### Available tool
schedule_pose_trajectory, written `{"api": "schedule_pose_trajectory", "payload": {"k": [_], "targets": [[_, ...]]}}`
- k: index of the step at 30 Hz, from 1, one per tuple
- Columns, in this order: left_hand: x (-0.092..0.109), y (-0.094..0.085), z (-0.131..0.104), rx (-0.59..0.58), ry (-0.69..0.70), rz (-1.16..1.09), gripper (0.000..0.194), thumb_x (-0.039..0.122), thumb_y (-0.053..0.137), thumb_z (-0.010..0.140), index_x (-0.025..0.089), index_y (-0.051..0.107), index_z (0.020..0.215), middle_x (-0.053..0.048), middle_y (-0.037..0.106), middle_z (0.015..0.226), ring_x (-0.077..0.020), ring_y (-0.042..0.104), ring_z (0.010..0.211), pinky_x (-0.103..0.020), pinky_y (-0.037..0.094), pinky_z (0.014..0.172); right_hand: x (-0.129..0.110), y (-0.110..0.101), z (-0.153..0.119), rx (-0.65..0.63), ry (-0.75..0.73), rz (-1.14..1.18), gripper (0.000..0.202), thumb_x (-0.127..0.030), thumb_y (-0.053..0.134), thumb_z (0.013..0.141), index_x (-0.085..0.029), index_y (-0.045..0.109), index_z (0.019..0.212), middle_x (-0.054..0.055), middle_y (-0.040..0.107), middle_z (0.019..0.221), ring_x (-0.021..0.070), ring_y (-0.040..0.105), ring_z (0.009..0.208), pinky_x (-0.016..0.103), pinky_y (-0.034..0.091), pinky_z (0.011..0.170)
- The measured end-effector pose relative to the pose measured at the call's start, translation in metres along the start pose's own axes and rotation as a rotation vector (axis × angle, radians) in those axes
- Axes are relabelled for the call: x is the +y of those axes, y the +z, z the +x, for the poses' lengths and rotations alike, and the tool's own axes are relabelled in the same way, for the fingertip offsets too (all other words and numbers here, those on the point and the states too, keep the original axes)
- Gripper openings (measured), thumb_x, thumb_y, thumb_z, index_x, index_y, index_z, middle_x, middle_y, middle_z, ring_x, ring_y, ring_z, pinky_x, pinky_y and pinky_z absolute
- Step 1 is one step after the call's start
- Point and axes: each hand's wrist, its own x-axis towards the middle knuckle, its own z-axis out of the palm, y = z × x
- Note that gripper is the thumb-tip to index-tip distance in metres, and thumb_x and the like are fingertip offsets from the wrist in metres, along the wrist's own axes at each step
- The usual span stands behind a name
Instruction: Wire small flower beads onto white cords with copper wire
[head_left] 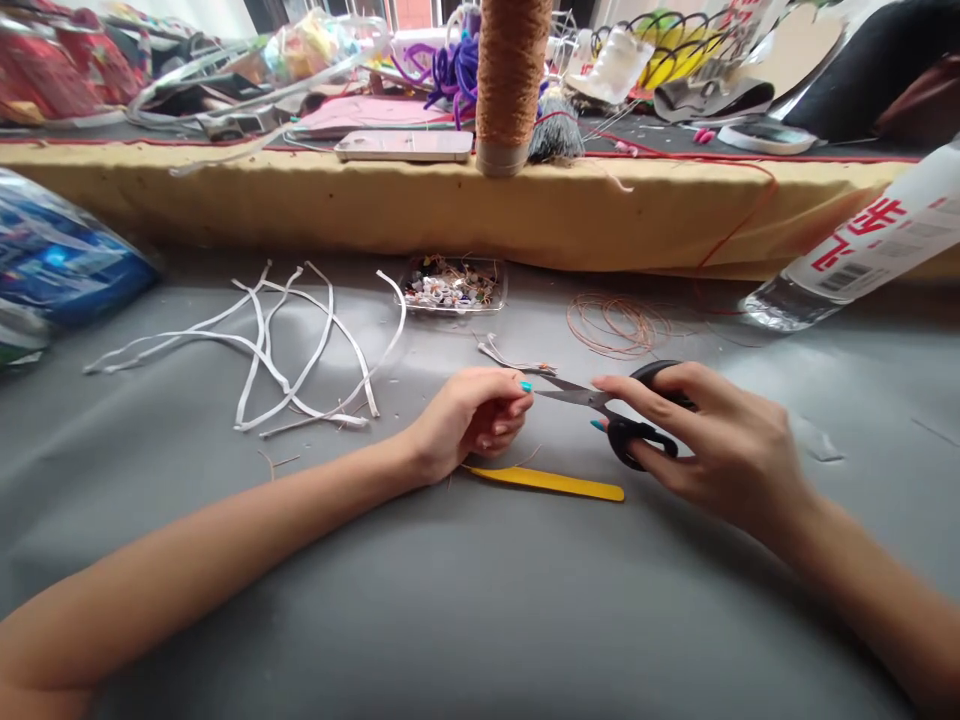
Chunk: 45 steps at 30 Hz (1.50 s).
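My right hand grips a pair of black-handled scissors, fingers in the loops and index finger stretched along toward the pivot. The blades are parted and point left, their tips at the fingertips of my left hand. That hand is closed in a pinch; whatever sits between thumb and finger is too small to make out. Just below it on the grey table lies a flat yellow strip, its left end by the hand, with a thin thread near it. A small bundle of wire-like pieces lies behind the blades.
White flat strips lie crossed at the left. Behind are a clear tray of beads and coiled copper-coloured cord. A tilted bottle is at right. A thread spool and phone occupy the cluttered ledge.
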Motion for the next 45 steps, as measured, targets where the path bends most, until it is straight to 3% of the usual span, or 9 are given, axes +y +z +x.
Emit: {"api": "schedule_pose_trajectory", "payload": {"k": [6, 15, 29, 38, 41, 45], "targets": [[0.002, -0.004, 0.000, -0.085, -0.015, -0.003, 0.021, 0.019, 0.043, 0.073, 0.014, 0.039, 0.053, 0.004, 0.028, 0.043, -0.0047, 0.022, 0.038, -0.020, 0.012, 0.038, 0.004, -0.001, 0.002, 0.108, -0.146, -0.198, 0.029, -0.017, 0.055, 0.075, -0.023, 0.059, 0.104, 0.000, 0.055, 0.072, 0.0098, 0.051, 0.059, 0.022, 0.036, 0.053], [0.003, -0.004, 0.001, -0.102, -0.014, -0.012, 0.022, 0.018, 0.042, 0.074, 0.014, 0.039, 0.053, 0.004, 0.028, 0.043, -0.0051, 0.022, 0.039, -0.021, 0.012, 0.038, 0.003, -0.002, 0.002, 0.097, -0.146, -0.213, 0.027, -0.018, 0.056, 0.075, -0.021, 0.060, 0.102, 0.000, 0.057, 0.071, 0.0096, 0.050, 0.057, 0.021, 0.034, 0.052], [0.005, -0.008, 0.001, -0.123, -0.004, 0.073, 0.022, 0.017, 0.044, 0.076, 0.014, 0.036, 0.056, 0.005, 0.027, 0.049, -0.0037, 0.022, 0.041, -0.020, 0.012, 0.040, 0.005, -0.007, 0.002, -0.046, -0.149, -0.059, 0.023, -0.017, 0.049, 0.080, -0.020, 0.060, 0.100, -0.001, 0.060, 0.068, 0.0082, 0.050, 0.053, 0.019, 0.032, 0.050], [0.006, -0.014, 0.002, -0.249, -0.016, 0.335, 0.023, 0.023, 0.050, 0.079, 0.013, 0.043, 0.059, 0.006, 0.032, 0.047, -0.0029, 0.027, 0.042, -0.018, 0.019, 0.040, 0.006, -0.007, 0.000, -0.096, -0.175, 0.029, 0.024, -0.016, 0.045, 0.083, -0.020, 0.058, 0.102, -0.002, 0.060, 0.067, 0.0091, 0.049, 0.050, 0.021, 0.033, 0.050], [0.006, -0.013, 0.002, -0.149, 0.059, 0.386, 0.024, 0.032, 0.049, 0.080, 0.014, 0.048, 0.065, 0.006, 0.033, 0.049, -0.0026, 0.025, 0.041, -0.017, 0.017, 0.039, 0.009, -0.009, 0.000, -0.088, -0.105, 0.080, 0.025, -0.019, 0.048, 0.081, -0.020, 0.057, 0.105, 0.000, 0.061, 0.073, 0.0094, 0.050, 0.053, 0.021, 0.035, 0.052], [0.007, -0.010, 0.001, 0.033, 0.212, 0.615, 0.022, 0.032, 0.050, 0.080, 0.013, 0.055, 0.071, 0.004, 0.046, 0.057, -0.0023, 0.031, 0.044, -0.017, 0.021, 0.040, 0.014, -0.009, -0.001, -0.121, -0.096, 0.086, 0.028, -0.023, 0.051, 0.078, -0.021, 0.058, 0.105, 0.001, 0.060, 0.076, 0.0109, 0.052, 0.058, 0.022, 0.036, 0.054]]}}
